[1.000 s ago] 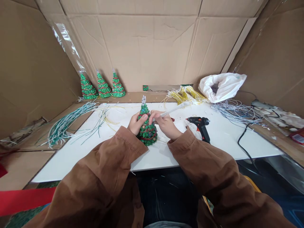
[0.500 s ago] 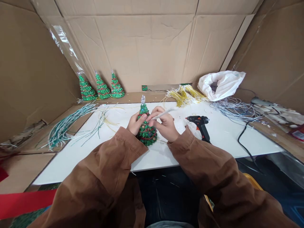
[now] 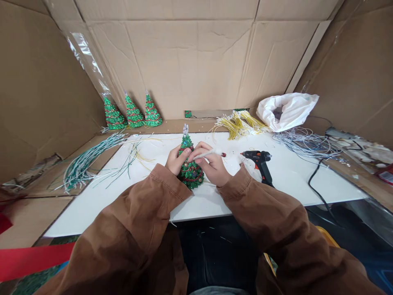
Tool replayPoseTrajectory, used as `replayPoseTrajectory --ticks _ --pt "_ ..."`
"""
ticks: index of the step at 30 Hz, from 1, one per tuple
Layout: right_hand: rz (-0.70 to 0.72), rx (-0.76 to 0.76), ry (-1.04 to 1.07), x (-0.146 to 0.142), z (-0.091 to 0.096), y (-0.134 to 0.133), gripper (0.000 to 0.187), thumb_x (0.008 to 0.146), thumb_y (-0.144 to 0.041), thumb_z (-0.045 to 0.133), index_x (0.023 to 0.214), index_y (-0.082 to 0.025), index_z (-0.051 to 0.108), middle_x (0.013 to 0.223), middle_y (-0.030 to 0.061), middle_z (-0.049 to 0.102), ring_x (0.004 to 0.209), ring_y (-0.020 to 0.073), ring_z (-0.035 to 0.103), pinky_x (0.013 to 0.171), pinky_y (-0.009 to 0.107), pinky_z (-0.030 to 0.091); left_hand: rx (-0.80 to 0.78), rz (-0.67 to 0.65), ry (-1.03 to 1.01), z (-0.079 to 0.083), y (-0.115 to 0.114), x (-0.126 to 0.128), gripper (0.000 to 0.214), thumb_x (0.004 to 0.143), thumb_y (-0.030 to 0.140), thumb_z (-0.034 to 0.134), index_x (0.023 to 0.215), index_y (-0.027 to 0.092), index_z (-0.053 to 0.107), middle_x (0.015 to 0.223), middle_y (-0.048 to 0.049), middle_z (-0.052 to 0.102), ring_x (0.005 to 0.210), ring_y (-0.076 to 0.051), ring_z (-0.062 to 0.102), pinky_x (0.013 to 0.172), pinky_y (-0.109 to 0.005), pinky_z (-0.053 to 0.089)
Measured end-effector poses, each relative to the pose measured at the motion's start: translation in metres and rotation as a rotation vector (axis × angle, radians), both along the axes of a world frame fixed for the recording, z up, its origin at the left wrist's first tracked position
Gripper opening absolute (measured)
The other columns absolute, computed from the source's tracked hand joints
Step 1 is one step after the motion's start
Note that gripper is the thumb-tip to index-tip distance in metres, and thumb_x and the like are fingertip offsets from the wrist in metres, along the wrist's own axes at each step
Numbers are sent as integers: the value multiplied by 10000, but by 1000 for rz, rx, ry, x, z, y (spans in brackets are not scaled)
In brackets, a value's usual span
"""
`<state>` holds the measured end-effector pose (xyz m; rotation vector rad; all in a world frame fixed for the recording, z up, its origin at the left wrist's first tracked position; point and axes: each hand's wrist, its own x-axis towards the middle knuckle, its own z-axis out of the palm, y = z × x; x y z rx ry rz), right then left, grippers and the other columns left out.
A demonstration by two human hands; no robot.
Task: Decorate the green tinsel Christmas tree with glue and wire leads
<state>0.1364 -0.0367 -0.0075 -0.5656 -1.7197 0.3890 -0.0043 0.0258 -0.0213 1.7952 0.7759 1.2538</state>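
A glittering green cone-shaped tree with red garlands is upright at the front middle of a smooth white tabletop, grasped by a worker's left hand; the right hand pinches a slim whitish rod. A slip could dislodge trimmings; a stray brown cloth sleeve could knock the black-and-orange glue gun.

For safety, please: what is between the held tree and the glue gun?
Head view: the right hand, its white stick and a small red item.
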Motion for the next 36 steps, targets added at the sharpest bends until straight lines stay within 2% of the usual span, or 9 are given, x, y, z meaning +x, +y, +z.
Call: replayPoseTrajectory --ticks 5,10,18,36 --pt "20 -57 57 -1 0 -1 417 897 -507 404 737 -190 623 748 43 527 720 164 502 718 336 413 -6 -2 -14 1 -1 0 558 677 680 553 806 143 630 757 -44 644 759 -187 570 731 -291 453" --pt "67 -87 109 -3 1 2 470 879 -561 397 687 -184 600 689 22 491 675 149 475 683 316 394 -28 -13 -11 2 -2 1 551 679 675 554 795 142 628 694 -26 619 677 -162 549 664 -274 443" --pt "133 -131 127 -3 -4 2 445 886 -528 421 683 -170 590 661 7 517 607 118 449 611 278 358 -9 -10 8 0 -2 0 563 684 686 534 796 140 616 715 -36 625 734 -182 565 701 -293 448" --pt "124 -205 133 -4 0 -2 480 833 -603 450 648 -176 566 643 13 537 592 125 456 600 280 372 -19 -33 20 3 0 0 560 661 708 536 723 153 583 687 -21 582 687 -161 517 684 -282 420"
